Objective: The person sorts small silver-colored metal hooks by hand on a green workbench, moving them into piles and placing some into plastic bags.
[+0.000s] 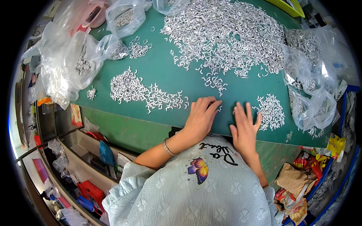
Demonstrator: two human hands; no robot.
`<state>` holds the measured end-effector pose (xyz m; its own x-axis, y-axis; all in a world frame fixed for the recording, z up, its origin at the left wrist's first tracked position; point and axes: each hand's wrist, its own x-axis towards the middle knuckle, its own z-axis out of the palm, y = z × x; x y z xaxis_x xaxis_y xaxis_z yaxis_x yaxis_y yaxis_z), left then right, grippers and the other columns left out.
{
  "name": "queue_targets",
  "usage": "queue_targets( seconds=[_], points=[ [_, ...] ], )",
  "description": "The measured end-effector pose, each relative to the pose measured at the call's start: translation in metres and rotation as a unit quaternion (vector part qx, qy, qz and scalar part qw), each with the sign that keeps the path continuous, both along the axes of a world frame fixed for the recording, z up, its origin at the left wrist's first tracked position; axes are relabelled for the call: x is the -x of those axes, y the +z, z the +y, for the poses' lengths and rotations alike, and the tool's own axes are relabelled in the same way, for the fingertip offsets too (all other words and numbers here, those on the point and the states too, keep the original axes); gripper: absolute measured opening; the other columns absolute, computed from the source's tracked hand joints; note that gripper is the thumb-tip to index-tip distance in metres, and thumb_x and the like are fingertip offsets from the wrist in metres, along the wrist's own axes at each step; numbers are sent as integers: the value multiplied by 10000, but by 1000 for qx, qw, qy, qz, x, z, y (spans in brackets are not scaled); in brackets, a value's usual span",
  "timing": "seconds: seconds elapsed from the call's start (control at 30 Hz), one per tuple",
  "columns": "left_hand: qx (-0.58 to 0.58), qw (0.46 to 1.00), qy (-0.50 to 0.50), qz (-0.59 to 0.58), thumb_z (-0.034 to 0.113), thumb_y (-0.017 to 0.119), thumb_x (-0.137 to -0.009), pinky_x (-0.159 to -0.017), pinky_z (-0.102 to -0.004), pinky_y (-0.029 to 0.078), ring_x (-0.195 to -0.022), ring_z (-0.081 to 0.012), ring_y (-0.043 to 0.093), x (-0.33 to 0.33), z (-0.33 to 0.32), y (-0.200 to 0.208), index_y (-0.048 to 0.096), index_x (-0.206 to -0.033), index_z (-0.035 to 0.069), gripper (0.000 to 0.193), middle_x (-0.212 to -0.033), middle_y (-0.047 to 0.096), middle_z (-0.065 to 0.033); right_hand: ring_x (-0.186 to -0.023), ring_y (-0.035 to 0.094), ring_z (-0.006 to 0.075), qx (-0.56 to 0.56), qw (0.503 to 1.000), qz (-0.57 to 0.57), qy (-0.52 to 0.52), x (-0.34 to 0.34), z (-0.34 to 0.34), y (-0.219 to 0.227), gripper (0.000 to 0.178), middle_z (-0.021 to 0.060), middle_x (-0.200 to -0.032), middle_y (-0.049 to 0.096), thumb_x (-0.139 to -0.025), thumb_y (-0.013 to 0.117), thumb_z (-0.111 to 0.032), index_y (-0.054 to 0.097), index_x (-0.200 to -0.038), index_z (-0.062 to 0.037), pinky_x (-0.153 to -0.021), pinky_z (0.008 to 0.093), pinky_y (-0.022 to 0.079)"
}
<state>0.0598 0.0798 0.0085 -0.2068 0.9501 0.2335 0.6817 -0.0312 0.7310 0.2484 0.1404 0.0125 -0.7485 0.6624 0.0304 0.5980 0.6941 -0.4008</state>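
Small curved silvery metal pieces lie in heaps on a dark green table (166, 71). A large heap (226, 34) covers the far middle. A smaller heap (139, 90) lies to the left, and another small heap (270, 111) sits near the front right. My left hand (201, 116) rests palm down at the front edge, fingertips beside a few loose pieces (219, 108). My right hand (245, 126) lies flat with fingers spread, just left of the front right heap. Neither hand grips anything I can see.
Clear plastic bags holding more metal pieces stand at the left (71, 64), far left (126, 17) and right (313, 86). Under the table's left side are shelves (86, 165) with red and blue items. Crumpled wrappers (298, 180) fill a bin at the lower right.
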Motion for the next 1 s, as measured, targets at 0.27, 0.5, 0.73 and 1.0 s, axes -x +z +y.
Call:
queue_targets(
  seconds=[0.27,0.5,0.73,1.0],
  points=[
    [37,997,27,-65,-48,658,-801,-836,-423,456,-985,-338,550,0,-45,-5,604,-1139,17,348,-1066,570,-134,-1417,309,308,-1,981,-42,192,6,-21,-8,695,84,-1530,357,-804,703,-246,437,-1409,-31,-1086,645,240],
    [-8,1000,4,17,36,740,-749,-916,-423,413,-1072,-311,544,0,-46,-3,612,-1141,38,413,-1138,580,-97,-1434,273,291,-4,990,-26,137,31,0,6,677,59,-1541,337,-826,670,-324,455,-1413,-64,-1089,670,199],
    [-23,998,24,62,46,722,-759,-854,-403,386,-1040,-277,544,16,-41,-16,641,-1021,56,275,-1070,574,-82,-1458,223,301,-10,990,-142,13,-1,3,3,697,66,-1551,316,-847,667,-285,403,-1444,-41,-1110,666,147],
    [-14,987,118,107,-37,658,-764,-879,-428,354,-1071,-291,507,21,-21,-9,615,-1117,59,368,-1140,543,-101,-1449,228,358,-23,1000,20,-6,41,29,12,641,89,-1534,341,-885,647,-224,395,-1445,-40,-1114,647,130]
  ],
)
